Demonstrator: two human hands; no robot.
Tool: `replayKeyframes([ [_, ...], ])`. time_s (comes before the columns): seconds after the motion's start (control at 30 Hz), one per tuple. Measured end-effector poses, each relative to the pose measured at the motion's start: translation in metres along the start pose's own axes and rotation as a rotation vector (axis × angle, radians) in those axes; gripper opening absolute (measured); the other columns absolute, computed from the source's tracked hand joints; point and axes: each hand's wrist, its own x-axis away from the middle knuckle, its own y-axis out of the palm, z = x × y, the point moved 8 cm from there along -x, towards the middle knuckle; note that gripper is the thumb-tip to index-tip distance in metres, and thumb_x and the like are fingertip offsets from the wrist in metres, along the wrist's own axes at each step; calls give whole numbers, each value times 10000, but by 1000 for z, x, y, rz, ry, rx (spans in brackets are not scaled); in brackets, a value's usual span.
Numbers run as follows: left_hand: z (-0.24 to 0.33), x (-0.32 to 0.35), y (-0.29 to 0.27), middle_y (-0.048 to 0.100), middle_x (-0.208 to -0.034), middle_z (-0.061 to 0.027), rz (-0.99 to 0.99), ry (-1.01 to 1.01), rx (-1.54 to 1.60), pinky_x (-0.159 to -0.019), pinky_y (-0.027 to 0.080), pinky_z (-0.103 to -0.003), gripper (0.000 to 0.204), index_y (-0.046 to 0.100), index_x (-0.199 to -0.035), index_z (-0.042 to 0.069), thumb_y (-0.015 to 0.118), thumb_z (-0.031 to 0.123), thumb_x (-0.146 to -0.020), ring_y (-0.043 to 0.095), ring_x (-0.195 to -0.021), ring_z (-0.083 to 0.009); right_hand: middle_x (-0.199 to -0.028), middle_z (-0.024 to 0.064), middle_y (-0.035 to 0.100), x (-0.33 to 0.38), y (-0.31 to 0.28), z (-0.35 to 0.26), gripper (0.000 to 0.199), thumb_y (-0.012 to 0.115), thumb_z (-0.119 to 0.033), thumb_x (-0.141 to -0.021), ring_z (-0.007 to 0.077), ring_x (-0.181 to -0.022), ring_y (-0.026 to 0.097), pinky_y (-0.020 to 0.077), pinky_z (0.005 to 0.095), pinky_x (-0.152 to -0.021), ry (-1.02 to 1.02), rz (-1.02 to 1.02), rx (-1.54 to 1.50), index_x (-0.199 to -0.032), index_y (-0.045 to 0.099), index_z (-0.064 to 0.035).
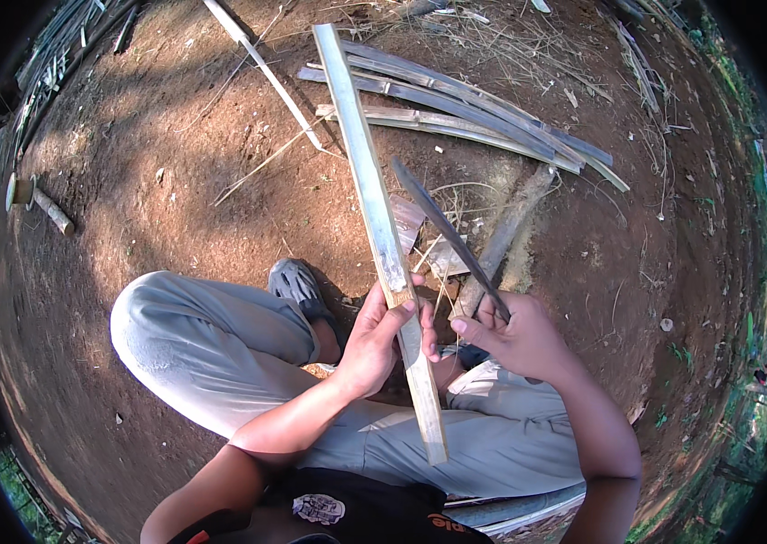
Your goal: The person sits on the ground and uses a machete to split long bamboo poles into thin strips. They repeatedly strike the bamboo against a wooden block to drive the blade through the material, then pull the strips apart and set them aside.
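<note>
A long split bamboo piece (362,163), pale on its hollow inner face, slants up and to the left in front of me. My left hand (378,343) is wrapped round its lower part, thumb on top, and its lower end lies over my lap. In my right hand (523,339) is a long knife (442,222) with a dark blade, pointing up and to the left. The blade is apart from the bamboo, just to its right. My fingers cover the knife's handle. Thin slivers (442,288) hang between the two hands.
Several split bamboo lengths (465,102) lie on the bare soil ahead. A round log (512,218) rests beyond my right hand. A pale stick (266,72) lies at far left, a mallet-like wooden piece (43,204) further left. My shod foot (296,288) is nearby.
</note>
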Motion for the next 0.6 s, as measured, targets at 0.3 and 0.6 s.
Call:
replayKeyframes([
  [0.3,18,-4,-14,564,-986,-111,120,183,-112,-777,545,-375,422,319,-1426,63,448,151,-1035,640,-842,-233,-524,-94,367,-3,35,20,484,778,-337,-844,22,-484,355,296,263,-460,206,-163,-354,-1140,656,26],
  [0.6,37,-4,-16,615,-1164,-152,184,293,-203,-949,471,-384,526,295,-1464,21,517,173,-1012,622,-1077,-258,-560,-80,435,-3,52,8,384,751,-230,-876,38,-480,389,339,260,-472,217,-283,-410,-1144,644,22],
])
